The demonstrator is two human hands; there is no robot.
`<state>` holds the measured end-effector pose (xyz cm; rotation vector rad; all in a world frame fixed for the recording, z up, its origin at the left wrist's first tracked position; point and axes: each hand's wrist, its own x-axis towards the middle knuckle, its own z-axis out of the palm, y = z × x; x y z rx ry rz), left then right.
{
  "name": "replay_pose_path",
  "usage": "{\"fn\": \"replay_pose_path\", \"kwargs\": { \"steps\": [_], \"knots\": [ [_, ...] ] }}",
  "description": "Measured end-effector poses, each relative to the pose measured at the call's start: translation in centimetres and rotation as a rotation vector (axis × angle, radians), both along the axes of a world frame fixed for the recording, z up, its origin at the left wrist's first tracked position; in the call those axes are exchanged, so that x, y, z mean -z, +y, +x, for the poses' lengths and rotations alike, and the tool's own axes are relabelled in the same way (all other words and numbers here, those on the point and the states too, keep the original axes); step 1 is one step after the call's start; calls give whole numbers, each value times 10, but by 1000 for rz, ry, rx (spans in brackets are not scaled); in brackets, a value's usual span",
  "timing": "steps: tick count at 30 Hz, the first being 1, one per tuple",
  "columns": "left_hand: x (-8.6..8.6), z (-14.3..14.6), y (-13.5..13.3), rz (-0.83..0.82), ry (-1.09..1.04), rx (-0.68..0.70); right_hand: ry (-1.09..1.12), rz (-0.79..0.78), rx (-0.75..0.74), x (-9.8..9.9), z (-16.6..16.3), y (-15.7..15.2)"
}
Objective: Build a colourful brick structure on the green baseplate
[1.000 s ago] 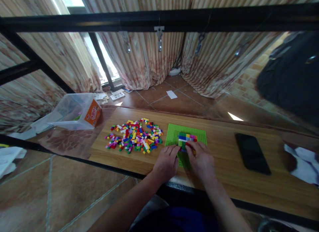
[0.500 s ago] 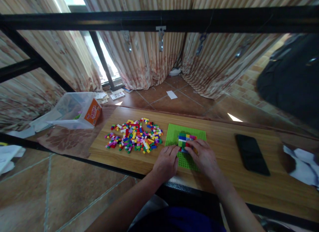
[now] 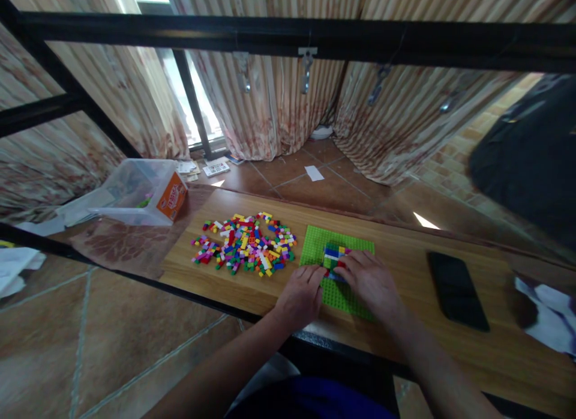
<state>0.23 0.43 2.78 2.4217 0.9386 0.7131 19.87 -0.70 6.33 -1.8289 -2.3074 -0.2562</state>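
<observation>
A green studded baseplate point(image 3: 310, 242) lies on the wooden board, carrying a small block of multicoloured toy bricks point(image 3: 332, 257). My left hand point(image 3: 300, 296) is closed at the near left corner of that block, fingertips pinched beside a bit of red; what they hold is too small to be sure of. From the right, my right hand point(image 3: 369, 280) curls over the block, thumb and fingers gripping its near right part and hiding much of it. Left of the baseplate spreads a loose pile of small coloured bricks point(image 3: 247, 245).
A black phone point(image 3: 456, 290) lies on the wooden board point(image 3: 405, 275) to the right, with crumpled white paper point(image 3: 551, 317) beyond it. A clear plastic bin point(image 3: 135, 191) with an orange label stands at the far left. A dark metal bar point(image 3: 270, 35) crosses above the far side.
The view has shifted slightly. My right hand has moved a little over the brick block and covers more of its right side. My left hand stays at the near left corner.
</observation>
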Motion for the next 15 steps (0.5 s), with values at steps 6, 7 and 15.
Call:
{"fn": "replay_pose_path", "kwargs": {
  "steps": [6,7,15],
  "knots": [
    [1,0,-1,-5,0,0,-1,-12,-60,-1,6,0],
    [2,0,-1,-5,-1,1,10,-12,-70,0,7,0],
    [0,-1,0,-22,-2,17,27,-80,-157,-12,5,8]
  ]
}}
